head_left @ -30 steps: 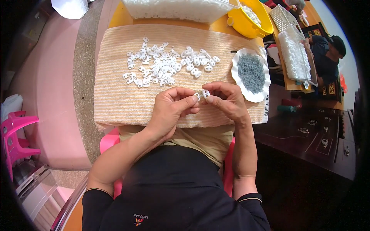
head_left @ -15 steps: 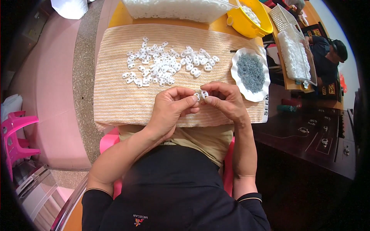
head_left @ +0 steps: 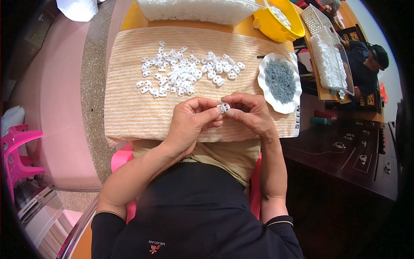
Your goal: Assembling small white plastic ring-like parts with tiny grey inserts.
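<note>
My left hand (head_left: 192,118) and my right hand (head_left: 248,113) meet over the near part of a striped towel (head_left: 129,112). Between my left thumb and fingertips is a small white plastic piece, mostly hidden. My right thumb and forefinger pinch a rounded white two-hole cord lock part (head_left: 227,106); the two parts touch. Beyond my hands lies a wide pile of small white two-hole pieces (head_left: 179,75). To its right is a smaller group of rounder white cord lock parts (head_left: 220,68). A scalloped white plate (head_left: 261,82) on the right holds a heap of small grey springs (head_left: 281,81).
A clear bin (head_left: 202,13) of white parts stands at the far edge, beside a yellow basin (head_left: 276,26). At the right, a person (head_left: 366,64) sits by another table with a clear box (head_left: 330,64) of white pieces. A pink stool (head_left: 21,151) stands at far left.
My right hand has moved slightly left, bringing its cord lock part against the white piece in my left fingers. My left hand has stayed nearly still.
</note>
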The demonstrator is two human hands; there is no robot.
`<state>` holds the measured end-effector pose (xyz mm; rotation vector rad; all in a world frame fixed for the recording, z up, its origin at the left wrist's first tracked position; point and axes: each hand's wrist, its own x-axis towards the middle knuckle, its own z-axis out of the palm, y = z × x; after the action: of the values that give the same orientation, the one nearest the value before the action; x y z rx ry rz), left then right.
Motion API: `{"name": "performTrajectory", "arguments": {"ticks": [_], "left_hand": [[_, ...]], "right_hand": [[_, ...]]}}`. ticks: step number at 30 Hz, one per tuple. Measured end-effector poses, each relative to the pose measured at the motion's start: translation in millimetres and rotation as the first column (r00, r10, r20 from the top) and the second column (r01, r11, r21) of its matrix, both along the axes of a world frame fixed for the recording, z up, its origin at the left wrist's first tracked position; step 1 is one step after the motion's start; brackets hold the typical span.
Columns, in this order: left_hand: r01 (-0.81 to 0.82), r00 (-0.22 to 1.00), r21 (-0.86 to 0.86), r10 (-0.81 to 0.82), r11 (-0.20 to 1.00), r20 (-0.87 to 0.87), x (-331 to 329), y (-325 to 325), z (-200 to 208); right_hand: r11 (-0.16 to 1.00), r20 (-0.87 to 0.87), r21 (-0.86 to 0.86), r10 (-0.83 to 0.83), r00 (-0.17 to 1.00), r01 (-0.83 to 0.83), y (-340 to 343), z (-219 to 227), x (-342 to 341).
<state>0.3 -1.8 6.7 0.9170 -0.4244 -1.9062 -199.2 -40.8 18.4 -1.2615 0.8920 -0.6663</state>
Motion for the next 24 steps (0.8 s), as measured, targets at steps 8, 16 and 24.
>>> {"name": "performTrajectory", "arguments": {"ticks": [8,16,24], "left_hand": [[0.028,1.0,-0.011,-0.029,1.0,-0.005,0.9,-0.1,-2.2],[0.036,0.999,0.0,-0.036,0.999,-0.032,0.4,0.3,0.6],[0.057,0.997,0.014,-0.057,0.998,-0.047,1.9,-1.0,1.4]], "right_hand": [[0.999,0.042,0.039,-0.009,0.999,0.007,0.7,-0.8,2.2],[0.998,0.082,0.066,-0.023,0.996,0.017,2.2,0.0,1.0],[0.991,0.17,0.133,-0.044,0.985,0.022,2.8,3.5,4.1]]}}
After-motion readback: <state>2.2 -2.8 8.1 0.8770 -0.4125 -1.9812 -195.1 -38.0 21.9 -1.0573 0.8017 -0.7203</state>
